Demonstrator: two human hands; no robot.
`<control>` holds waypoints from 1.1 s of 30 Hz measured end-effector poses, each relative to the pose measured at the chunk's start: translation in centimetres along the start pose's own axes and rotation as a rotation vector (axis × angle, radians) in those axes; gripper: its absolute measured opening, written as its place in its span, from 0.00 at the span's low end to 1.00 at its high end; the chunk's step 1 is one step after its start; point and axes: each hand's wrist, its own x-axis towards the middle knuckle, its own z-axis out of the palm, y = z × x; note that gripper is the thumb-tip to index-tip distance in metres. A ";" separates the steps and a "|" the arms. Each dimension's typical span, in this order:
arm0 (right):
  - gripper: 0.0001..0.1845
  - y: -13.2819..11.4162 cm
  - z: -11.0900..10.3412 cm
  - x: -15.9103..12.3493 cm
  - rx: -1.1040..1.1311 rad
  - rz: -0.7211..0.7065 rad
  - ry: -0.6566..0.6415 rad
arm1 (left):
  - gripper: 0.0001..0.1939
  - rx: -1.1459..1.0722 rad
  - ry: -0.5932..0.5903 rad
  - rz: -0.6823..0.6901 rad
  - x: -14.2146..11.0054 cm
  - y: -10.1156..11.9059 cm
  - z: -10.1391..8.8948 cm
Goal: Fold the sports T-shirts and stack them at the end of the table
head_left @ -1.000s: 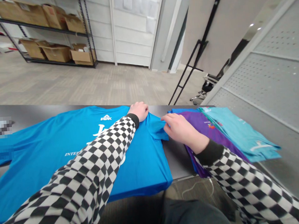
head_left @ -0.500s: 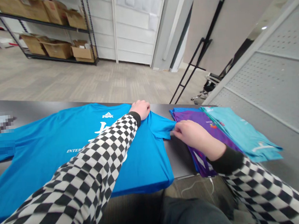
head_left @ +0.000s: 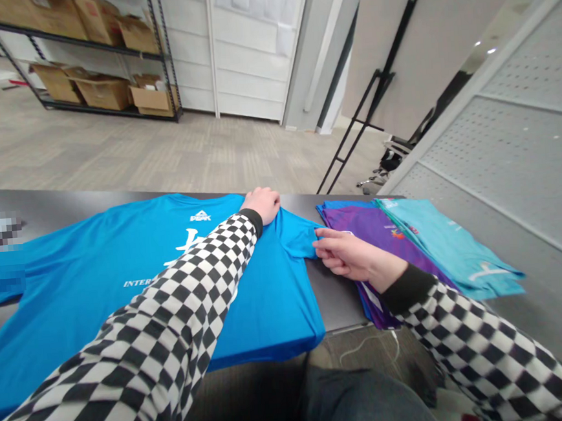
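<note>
A bright blue T-shirt (head_left: 94, 251) with white print lies spread front up on the dark table, its lower edge toward me. At the shoulder seam my left hand (head_left: 262, 203) is closed on the fabric, its fingertips mostly hidden from me. My right hand (head_left: 347, 256) is at the cuff of the sleeve on the right. Its index finger reaches out onto the cuff and the other fingers are loosely bent, with the thumb out of sight. My left forearm covers part of the chest print.
Right of the shirt, folded purple garments (head_left: 364, 220) lie beside folded turquoise garments (head_left: 451, 239) on the dark table (head_left: 331, 297). A grey perforated panel (head_left: 510, 153) stands along the right. Beyond the table is a shelf rack (head_left: 103, 49) with cardboard boxes. A white cable (head_left: 364, 346) hangs below.
My right hand has shifted slightly left and loosened from its pinch on the cuff, its fingers now straighter. My left hand stays at the shoulder.
</note>
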 end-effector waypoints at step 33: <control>0.23 0.2 1.3 1.5 0.001 -0.399 0.214 | 0.16 -0.012 -0.018 -0.012 -0.4 0.3 -0.5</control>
